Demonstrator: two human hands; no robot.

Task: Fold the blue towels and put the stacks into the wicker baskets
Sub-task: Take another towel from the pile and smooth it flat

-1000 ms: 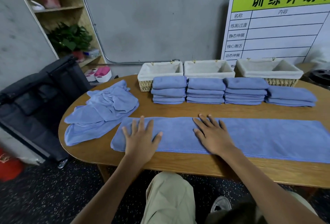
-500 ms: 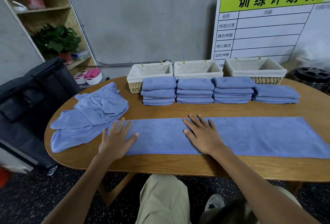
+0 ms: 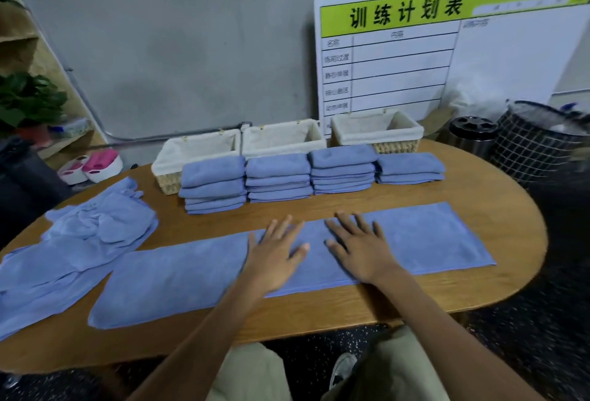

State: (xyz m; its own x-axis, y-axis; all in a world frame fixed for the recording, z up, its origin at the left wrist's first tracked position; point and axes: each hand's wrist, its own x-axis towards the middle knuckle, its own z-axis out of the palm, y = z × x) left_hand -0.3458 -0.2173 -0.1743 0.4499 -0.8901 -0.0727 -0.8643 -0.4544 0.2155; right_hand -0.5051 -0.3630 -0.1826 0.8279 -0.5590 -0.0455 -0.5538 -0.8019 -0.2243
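Observation:
A long blue towel (image 3: 178, 276), folded into a strip, lies flat across the wooden table (image 3: 498, 222). My left hand (image 3: 274, 257) and my right hand (image 3: 360, 247) both press flat on its middle, fingers spread, side by side. Behind them stand several stacks of folded blue towels (image 3: 277, 177). Three lined wicker baskets (image 3: 281, 138) sit in a row at the table's back edge, with nothing visible inside them. A heap of unfolded blue towels (image 3: 89, 234) lies at the left end of the table.
A white planning board (image 3: 447, 49) leans on the grey wall behind the baskets. A wire bin (image 3: 539, 145) and a metal canister (image 3: 472, 135) stand off the table's right end. A dark bag (image 3: 25, 183) and a shelf with plants are at the left.
My left hand has slid right along the towel from its left end to the middle, beside my right hand. The view has swung to the right.

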